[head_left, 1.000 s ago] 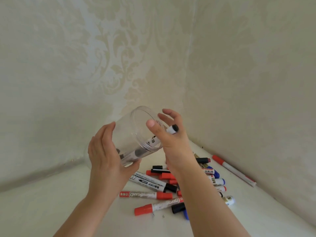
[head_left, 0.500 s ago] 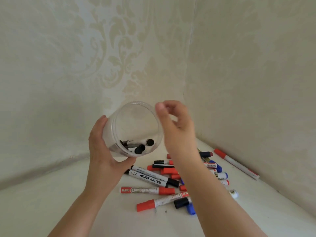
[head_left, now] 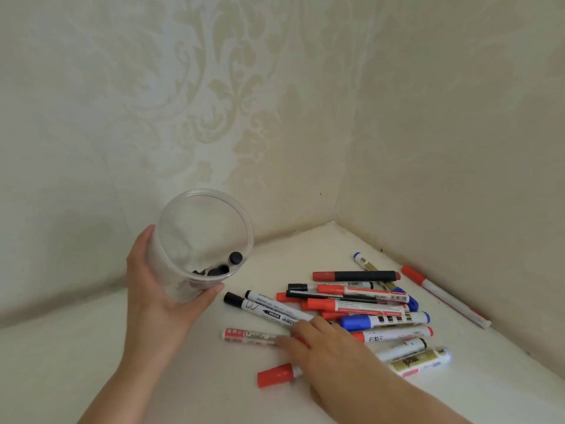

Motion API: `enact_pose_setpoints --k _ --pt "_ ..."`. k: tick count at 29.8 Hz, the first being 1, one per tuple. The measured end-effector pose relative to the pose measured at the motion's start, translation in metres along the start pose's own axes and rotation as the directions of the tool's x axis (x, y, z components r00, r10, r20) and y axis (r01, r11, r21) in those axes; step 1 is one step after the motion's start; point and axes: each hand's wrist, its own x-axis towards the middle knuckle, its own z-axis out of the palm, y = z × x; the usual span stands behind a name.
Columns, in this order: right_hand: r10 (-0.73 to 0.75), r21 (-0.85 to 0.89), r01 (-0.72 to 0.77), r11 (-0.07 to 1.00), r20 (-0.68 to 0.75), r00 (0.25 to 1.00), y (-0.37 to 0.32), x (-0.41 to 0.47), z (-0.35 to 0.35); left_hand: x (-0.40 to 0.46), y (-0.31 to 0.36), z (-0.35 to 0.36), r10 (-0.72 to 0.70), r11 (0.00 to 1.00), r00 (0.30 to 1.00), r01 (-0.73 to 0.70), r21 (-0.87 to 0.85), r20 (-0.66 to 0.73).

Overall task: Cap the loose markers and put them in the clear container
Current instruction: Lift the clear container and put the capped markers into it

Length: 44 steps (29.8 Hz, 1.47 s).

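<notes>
Head view shows the left hand wrapped around the clear container, holding it up off the table and tipped a little toward the camera. The right hand is down on the pile of markers. Its fingers lie over a marker with red print and a marker with a red cap. I cannot tell if it has closed on one or is just resting on top.

Only a few markers are in the container. Their black ends show near the bottom edge of the opening (three, maybe; it is hard to count). The rest of the container looks bare.

Most of the job is left, I think. More than ten markers lie on the table in a messy heap: red ones, blue ones, black ones. Most of the ones I can see seem to have caps on. One long red pen lies apart, close to the right wall.

The table is white and smooth and fits into a corner. Both walls have pale cream wallpaper with a curly leaf pattern.
</notes>
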Motion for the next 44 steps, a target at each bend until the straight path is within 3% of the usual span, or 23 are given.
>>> enact_pose_setpoints --k 4,7,9,11,13,15,17,18,19,21,25,28,32,35,37,39,42,44 --pt "-0.012 -0.104 0.008 0.995 -0.033 0.999 0.005 0.011 0.015 -0.001 0.006 -0.002 0.009 1.0 1.0 -0.009 -0.002 0.015" --pt "-0.048 -0.083 0.041 0.996 -0.084 0.995 0.009 0.015 0.023 -0.002 0.008 -0.002 -0.011 1.0 1.0 0.011 -0.004 0.021" --pt "-0.046 0.057 0.053 0.997 -0.131 0.99 0.016 0.016 0.017 -0.003 0.006 -0.002 -0.021 1.0 1.0 0.021 0.0 0.017" --pt "0.137 0.351 -0.036 0.936 -0.269 0.953 0.027 0.013 0.0 -0.004 0.006 -0.001 -0.037 0.999 0.999 0.037 -0.001 0.011" --pt "0.433 0.687 -0.05 0.724 -0.397 0.809 0.035 0.01 -0.024 -0.006 0.01 0.002 -0.026 1.0 0.999 0.027 -0.008 0.023" --pt "0.668 0.881 0.152 0.448 -0.443 0.598 0.034 0.01 -0.058 -0.008 0.015 0.006 0.006 1.0 0.998 -0.006 0.01 0.059" --pt "0.764 0.869 0.372 0.327 -0.475 0.437 0.026 0.013 -0.086 -0.01 0.018 0.01 0.011 1.0 0.996 -0.012 0.015 0.089" --pt "0.773 0.842 0.447 0.302 -0.491 0.402 0.019 0.016 -0.096 -0.011 0.018 0.012 0.008 1.0 0.995 -0.009 0.013 0.101" --pt "0.766 0.821 0.501 0.274 -0.501 0.402 0.011 0.021 -0.101 -0.012 0.02 0.014 0.0 1.0 0.994 -0.002 0.014 0.109" --pt "0.71 0.808 0.545 0.221 -0.517 0.478 -0.006 0.035 -0.103 -0.012 0.021 0.015 -0.018 1.0 0.993 0.017 0.016 0.117" --pt "0.564 0.894 0.348 0.281 -0.448 0.694 -0.029 0.063 -0.073 -0.009 0.018 0.014 -0.074 0.997 0.99 0.07 0.038 0.118" --pt "0.555 0.863 0.266 0.43 -0.485 0.676 -0.035 0.069 -0.063 -0.009 0.02 0.012 -0.083 0.994 0.991 0.076 0.075 0.106" --pt "0.601 0.918 0.293 0.266 -0.395 0.694 -0.028 0.065 -0.073 -0.009 0.022 0.015 -0.096 0.995 0.993 0.096 0.01 0.063" --pt "0.685 0.919 0.25 0.304 -0.394 0.613 -0.01 0.061 -0.08 -0.005 0.015 0.014 -0.101 0.995 0.994 0.101 -0.003 0.031" --pt "0.691 0.921 0.188 0.34 -0.38 0.614 0.006 0.051 -0.081 -0.003 0.009 0.012 -0.121 0.991 0.992 0.122 -0.057 0.02" --pt "0.594 0.88 0.076 0.468 -0.377 0.711 0.019 0.034 -0.073 -0.002 0.005 0.011 -0.147 0.98 0.989 0.146 -0.134 0.003" --pt "0.197 0.635 -0.052 0.771 -0.16 0.967 0.013 0.006 -0.044 -0.003 0.005 0.012 -0.165 0.976 0.986 0.162 -0.142 -0.007" --pt "0.06 0.366 -0.036 0.93 -0.056 0.997 -0.003 0.001 -0.014 -0.004 0.008 0.014 -0.155 0.985 0.988 0.153 -0.085 -0.013"
